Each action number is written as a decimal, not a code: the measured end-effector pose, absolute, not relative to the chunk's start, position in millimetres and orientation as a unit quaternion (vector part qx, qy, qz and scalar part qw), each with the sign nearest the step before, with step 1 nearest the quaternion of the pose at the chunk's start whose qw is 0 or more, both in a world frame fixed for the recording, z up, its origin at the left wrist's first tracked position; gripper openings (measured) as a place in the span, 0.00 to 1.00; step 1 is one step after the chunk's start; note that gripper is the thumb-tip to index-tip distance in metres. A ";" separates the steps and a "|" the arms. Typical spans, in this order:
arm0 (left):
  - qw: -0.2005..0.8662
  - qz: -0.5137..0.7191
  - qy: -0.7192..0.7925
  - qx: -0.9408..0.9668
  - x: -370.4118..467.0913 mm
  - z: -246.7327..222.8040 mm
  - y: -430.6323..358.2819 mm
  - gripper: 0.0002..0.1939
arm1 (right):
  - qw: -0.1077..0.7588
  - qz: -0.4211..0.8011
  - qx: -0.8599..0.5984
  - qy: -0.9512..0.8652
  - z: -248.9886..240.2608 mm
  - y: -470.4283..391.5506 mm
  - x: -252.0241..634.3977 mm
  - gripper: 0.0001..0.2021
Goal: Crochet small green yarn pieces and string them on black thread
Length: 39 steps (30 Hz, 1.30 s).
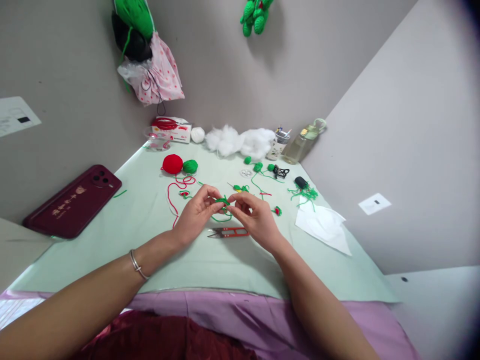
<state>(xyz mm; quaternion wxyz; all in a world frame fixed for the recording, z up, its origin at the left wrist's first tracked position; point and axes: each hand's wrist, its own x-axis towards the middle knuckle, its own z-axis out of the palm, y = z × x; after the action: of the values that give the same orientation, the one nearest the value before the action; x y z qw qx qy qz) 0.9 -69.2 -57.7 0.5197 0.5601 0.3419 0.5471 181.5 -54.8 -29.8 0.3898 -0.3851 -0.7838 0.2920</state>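
Note:
Between my two hands is a small green crocheted piece (222,201), pinched at both ends and held above the table. My left hand (200,210) has its thumb and fingers closed on its left side. On the other side my right hand (253,215) pinches it the same way. A green yarn tail hangs below the piece. Orange-handled thread snips (228,232) lie on the table just under my hands. Small red and green crocheted pieces rest to either side, one (184,193) at left and another (277,211) at right.
Red yarn ball (173,164) and green yarn ball (190,166) sit at back left. White stuffing (240,142), a pen cup (278,145) and a water bottle (302,142) line the wall. White paper (322,227) lies right; a dark red phone (73,200) is at left.

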 end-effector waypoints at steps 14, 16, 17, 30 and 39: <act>0.493 0.531 0.339 0.600 0.4 -59.2 -71.2 0.06 | 0.368 0.293 -0.370 -0.802 -26.3 -54.6 181.2 0.04; 0.482 0.532 0.337 0.609 -0.3 -59.0 -70.7 0.05 | 0.373 0.314 -0.369 -0.791 -24.3 -55.0 180.8 0.04; 0.474 0.534 0.337 0.614 -0.4 -58.8 -70.4 0.05 | 0.379 0.326 -0.370 -0.783 -23.2 -55.2 180.8 0.05; 0.484 0.548 0.361 0.579 0.8 -57.4 -69.6 0.10 | 0.366 0.341 -0.400 -0.768 -18.6 -55.2 183.8 0.07; 0.562 0.492 0.371 0.552 -2.9 -46.3 -70.3 0.12 | 0.344 0.353 -0.364 -0.790 -14.6 -51.9 196.3 0.11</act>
<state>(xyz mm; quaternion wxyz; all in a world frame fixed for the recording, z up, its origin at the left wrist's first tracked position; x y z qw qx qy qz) -2.9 -70.3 -46.3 0.5621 0.5517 0.3707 0.4921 196.3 -51.9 -14.6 0.3443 -0.3636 -0.7904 0.3530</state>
